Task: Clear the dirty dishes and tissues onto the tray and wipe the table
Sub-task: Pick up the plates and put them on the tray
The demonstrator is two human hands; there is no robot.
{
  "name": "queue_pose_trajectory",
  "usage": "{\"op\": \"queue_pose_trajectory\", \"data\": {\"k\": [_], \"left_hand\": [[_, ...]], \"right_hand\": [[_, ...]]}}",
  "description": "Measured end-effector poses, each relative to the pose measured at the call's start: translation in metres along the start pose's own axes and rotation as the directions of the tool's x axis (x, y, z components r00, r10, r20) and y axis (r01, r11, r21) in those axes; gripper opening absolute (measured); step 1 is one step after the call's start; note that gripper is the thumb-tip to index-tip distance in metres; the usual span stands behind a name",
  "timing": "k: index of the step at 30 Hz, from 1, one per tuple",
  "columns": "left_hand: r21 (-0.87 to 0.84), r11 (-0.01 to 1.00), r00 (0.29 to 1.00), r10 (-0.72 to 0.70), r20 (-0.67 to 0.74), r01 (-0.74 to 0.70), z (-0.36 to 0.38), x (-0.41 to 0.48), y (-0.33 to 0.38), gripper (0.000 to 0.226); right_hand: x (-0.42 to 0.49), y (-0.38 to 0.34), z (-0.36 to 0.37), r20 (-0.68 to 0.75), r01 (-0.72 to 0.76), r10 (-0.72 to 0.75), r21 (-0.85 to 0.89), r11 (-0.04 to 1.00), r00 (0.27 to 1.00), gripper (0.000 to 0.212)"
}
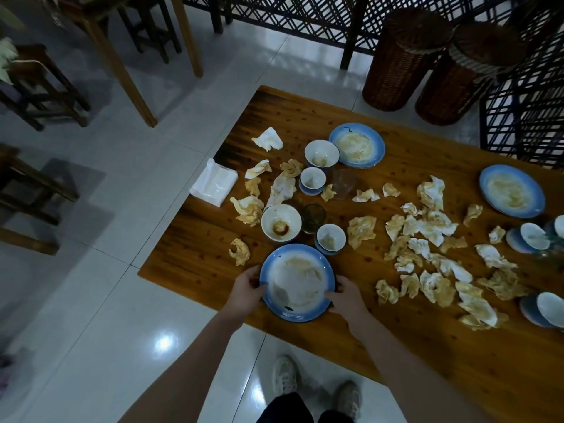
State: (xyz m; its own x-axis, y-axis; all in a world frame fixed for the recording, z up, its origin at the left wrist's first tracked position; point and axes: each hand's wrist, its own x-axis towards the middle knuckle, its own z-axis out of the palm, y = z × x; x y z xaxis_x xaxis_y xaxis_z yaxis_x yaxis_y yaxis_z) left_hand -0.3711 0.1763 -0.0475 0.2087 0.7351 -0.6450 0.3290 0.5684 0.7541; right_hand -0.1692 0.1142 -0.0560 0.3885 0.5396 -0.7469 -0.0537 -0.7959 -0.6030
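A dirty blue-rimmed plate (pixel 297 282) sits at the near edge of the wooden table (pixel 412 346). My left hand (pixel 248 290) grips its left rim and my right hand (pixel 346 297) grips its right rim. Behind it stand a white bowl with red sauce (pixel 280 222), a dark glass (pixel 313 218), small cups (pixel 331 239) (pixel 312 180), another bowl (pixel 321 154) and a clear glass (pixel 345 183). Two more blue plates (pixel 357 145) (pixel 511 190) lie farther back. Several stained crumpled tissues (pixel 427 227) are scattered across the table.
A white tissue pack (pixel 213 186) lies at the table's left edge. More small dishes (pixel 532 236) (pixel 546 309) sit at the right. Wicker baskets (pixel 406 56) and a lattice screen stand behind the table; wooden stools (pixel 33 87) stand on the tiled floor at left.
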Motion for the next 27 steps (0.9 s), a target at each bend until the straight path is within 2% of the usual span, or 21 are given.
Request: {"op": "queue_pose_trajectory", "data": {"k": [3,7,11,14,17,21,27], "left_hand": [[-0.033,0.999,1.000,-0.009,-0.025,0.008,0.001,0.000,-0.001,0.047],[0.005,1.000,1.000,0.017,-0.025,-0.017,0.005,-0.005,-0.006,0.043],[0.022,0.999,0.999,0.048,0.000,-0.048,0.017,-0.017,-0.007,0.045],[0.043,0.997,0.997,0.064,0.044,-0.066,0.036,-0.029,-0.004,0.049],[0.037,0.998,0.995,0.050,0.090,-0.054,0.064,-0.043,0.002,0.049],[0.078,0.995,0.992,0.056,0.111,-0.065,0.117,-0.063,0.008,0.053],[0.169,0.979,0.968,0.073,0.242,-0.116,0.219,-0.114,0.004,0.053]], "right_hand": [[-0.001,0.006,-0.001,-0.006,-0.004,0.004,0.029,1.000,1.000,0.050],[-0.011,0.017,-0.011,-0.020,0.017,-0.014,0.113,0.993,1.000,0.047],[-0.031,0.022,-0.029,0.041,0.008,-0.016,0.175,0.985,0.999,0.041],[-0.048,0.030,-0.053,0.048,0.004,-0.014,0.202,0.979,0.999,0.047],[-0.064,0.045,-0.080,0.021,-0.014,0.009,0.263,0.965,1.000,0.052],[-0.088,0.081,-0.126,-0.057,0.050,-0.031,0.375,0.925,0.998,0.046],[-0.128,0.161,-0.209,-0.188,0.138,-0.054,0.474,0.870,0.981,0.036]]}}
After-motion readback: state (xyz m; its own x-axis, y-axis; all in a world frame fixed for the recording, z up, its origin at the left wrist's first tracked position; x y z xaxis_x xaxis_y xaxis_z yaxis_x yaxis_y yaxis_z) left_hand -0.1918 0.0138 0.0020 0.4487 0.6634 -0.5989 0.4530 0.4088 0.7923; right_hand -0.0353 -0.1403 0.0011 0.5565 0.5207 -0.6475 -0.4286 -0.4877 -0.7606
